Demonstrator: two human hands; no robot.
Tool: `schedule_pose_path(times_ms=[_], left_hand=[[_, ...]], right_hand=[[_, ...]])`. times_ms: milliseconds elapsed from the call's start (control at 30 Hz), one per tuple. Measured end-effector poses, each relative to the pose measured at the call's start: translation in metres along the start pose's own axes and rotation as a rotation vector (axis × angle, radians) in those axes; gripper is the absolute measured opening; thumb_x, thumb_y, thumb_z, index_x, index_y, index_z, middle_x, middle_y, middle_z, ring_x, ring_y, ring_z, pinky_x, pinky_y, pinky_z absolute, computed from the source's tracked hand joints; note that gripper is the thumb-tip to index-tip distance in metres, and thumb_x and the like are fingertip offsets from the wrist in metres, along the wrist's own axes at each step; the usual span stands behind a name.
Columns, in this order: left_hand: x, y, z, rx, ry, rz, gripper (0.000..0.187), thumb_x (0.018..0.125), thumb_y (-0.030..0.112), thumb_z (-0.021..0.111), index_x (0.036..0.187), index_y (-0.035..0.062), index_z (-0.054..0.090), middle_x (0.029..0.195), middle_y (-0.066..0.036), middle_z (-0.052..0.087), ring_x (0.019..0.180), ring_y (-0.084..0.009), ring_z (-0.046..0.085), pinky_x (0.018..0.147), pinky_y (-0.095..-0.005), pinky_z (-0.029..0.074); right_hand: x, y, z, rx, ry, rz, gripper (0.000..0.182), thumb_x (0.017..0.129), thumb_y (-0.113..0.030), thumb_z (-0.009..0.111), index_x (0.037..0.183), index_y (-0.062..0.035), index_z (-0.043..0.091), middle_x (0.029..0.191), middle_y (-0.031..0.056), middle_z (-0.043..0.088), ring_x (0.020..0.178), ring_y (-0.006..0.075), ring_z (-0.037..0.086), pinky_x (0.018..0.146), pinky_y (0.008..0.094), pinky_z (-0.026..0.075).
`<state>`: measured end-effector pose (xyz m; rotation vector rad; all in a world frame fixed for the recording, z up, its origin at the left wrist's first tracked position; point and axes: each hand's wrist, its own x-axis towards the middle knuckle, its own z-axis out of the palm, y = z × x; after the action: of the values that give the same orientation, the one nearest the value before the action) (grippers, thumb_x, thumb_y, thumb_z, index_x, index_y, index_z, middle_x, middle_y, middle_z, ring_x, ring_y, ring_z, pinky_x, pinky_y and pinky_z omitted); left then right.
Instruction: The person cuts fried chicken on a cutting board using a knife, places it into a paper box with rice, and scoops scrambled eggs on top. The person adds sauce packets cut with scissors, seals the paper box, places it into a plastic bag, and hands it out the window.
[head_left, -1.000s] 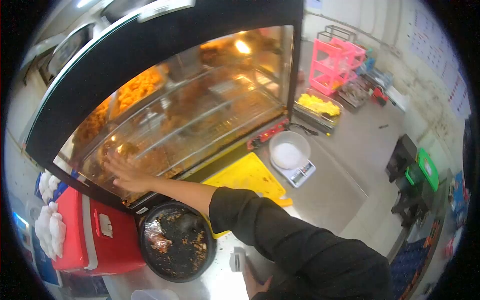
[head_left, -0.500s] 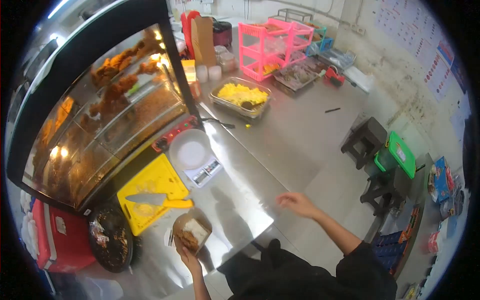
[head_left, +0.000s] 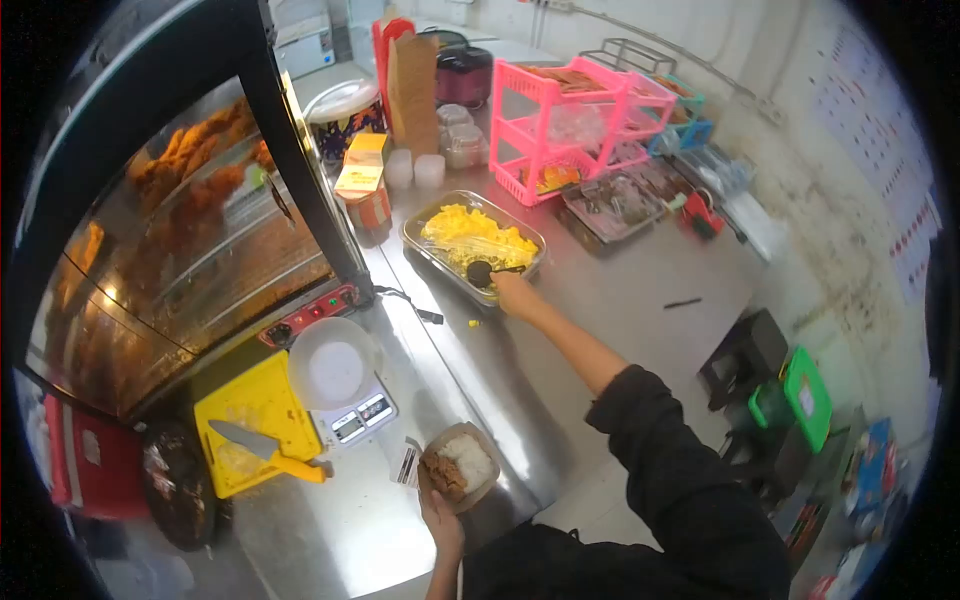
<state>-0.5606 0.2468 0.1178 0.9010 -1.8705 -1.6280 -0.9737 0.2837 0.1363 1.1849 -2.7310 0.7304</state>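
My left hand holds a brown paper box at its near left side, above the counter's front edge. White rice and brown fried food lie in the box. My right hand reaches to the near edge of a glass dish of yellow food, with its fingers closed on the handle of a dark spoon. The spoon's round head rests in the dish.
A yellow cutting board with a knife lies at left, beside a scale bearing a white bowl. The heated display case stands behind them. Pink baskets stand beyond the dish.
My right hand has moved forward to the dish and taken hold of the spoon. The box in my left hand appears further right, and the view has shifted.
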Motion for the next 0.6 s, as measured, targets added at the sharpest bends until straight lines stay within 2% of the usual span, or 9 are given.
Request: schedule_pose_path(times_ms=[67,200,300,367,433,467,500,567,600], left_hand=[[-0.002,0.007,0.023,0.044,-0.076,-0.042,0.046,0.097,0.022,0.032,0.134,-0.0057,0.03,0.135,-0.021,0.036,0.125,-0.0313,0.035,0.105,-0.0354,0.024],[0.007,0.022,0.043,0.208,-0.247,-0.067,0.049,0.096,0.021,0.031,0.136,-0.006,0.025,0.14,-0.022,0.029,0.13,-0.0339,0.027,0.108,-0.0381,0.019],[0.014,0.025,0.074,0.134,-0.267,-0.041,0.049,0.096,0.021,0.03,0.137,-0.0046,0.022,0.141,-0.023,0.027,0.13,-0.0351,0.026,0.108,-0.0385,0.019],[0.009,0.031,0.094,0.093,-0.271,-0.055,0.05,0.096,0.021,0.03,0.138,-0.0039,0.021,0.141,-0.023,0.026,0.13,-0.0357,0.026,0.108,-0.0388,0.019],[0.014,0.041,0.114,0.136,-0.333,-0.103,0.05,0.096,0.02,0.03,0.139,-0.0037,0.018,0.14,-0.025,0.025,0.13,-0.0369,0.025,0.107,-0.0393,0.019],[0.01,0.032,0.124,0.154,-0.351,-0.162,0.059,0.096,0.032,0.031,0.14,-0.0032,0.014,0.141,-0.025,0.023,0.13,-0.0377,0.025,0.107,-0.04,0.018],[0.012,0.036,0.126,0.158,-0.344,-0.165,0.059,0.096,0.032,0.031,0.14,-0.0032,0.014,0.141,-0.025,0.023,0.13,-0.0377,0.025,0.107,-0.04,0.018],[0.018,0.045,0.132,0.075,-0.335,0.07,0.072,0.093,0.048,0.031,0.14,-0.0033,0.014,0.141,-0.025,0.024,0.13,-0.0379,0.027,0.107,-0.0393,0.02],[0.019,0.029,0.125,0.004,-0.325,0.073,0.082,0.089,0.06,0.03,0.14,-0.0037,0.016,0.141,-0.024,0.028,0.13,-0.0361,0.028,0.106,-0.0394,0.021]], right_hand=[[0.027,0.015,0.016,-0.109,-0.237,0.102,0.034,0.078,0.0,0.046,0.112,0.0039,0.053,0.1,0.0263,0.059,0.091,0.0386,0.058,0.08,0.0413,0.047],[0.047,0.023,0.022,-0.044,-0.243,0.135,0.03,0.078,-0.001,0.049,0.107,0.0028,0.051,0.095,0.025,0.06,0.09,0.0384,0.059,0.077,0.0419,0.047],[0.063,0.029,0.02,-0.167,-0.261,0.081,0.027,0.076,-0.004,0.055,0.102,0.0004,0.049,0.088,0.022,0.061,0.087,0.0351,0.061,0.073,0.0427,0.048],[0.065,0.035,0.021,-0.295,-0.258,-0.056,0.024,0.075,-0.006,0.057,0.097,-0.0016,0.049,0.084,0.0189,0.062,0.081,0.0318,0.062,0.066,0.0429,0.048],[0.067,0.041,0.027,-0.32,-0.282,-0.117,0.026,0.076,-0.007,0.056,0.1,-0.0027,0.049,0.082,0.0177,0.062,0.077,0.0309,0.062,0.062,0.0427,0.048],[0.068,0.042,0.03,-0.347,-0.287,-0.162,0.028,0.076,-0.007,0.055,0.104,-0.0037,0.049,0.08,0.0166,0.062,0.074,0.0301,0.062,0.059,0.0426,0.047],[0.067,0.041,0.028,-0.341,-0.289,-0.168,0.028,0.076,-0.007,0.055,0.104,-0.0037,0.049,0.08,0.0166,0.062,0.074,0.0301,0.062,0.059,0.0426,0.047],[0.065,0.035,0.011,-0.316,-0.308,-0.256,0.038,0.079,-0.007,0.051,0.117,-0.0074,0.047,0.077,0.0153,0.06,0.071,0.0314,0.062,0.059,0.0416,0.047],[0.065,0.031,-0.003,-0.315,-0.32,-0.262,0.038,0.079,-0.007,0.051,0.117,-0.0074,0.047,0.077,0.0153,0.06,0.071,0.0314,0.062,0.059,0.0416,0.047]])
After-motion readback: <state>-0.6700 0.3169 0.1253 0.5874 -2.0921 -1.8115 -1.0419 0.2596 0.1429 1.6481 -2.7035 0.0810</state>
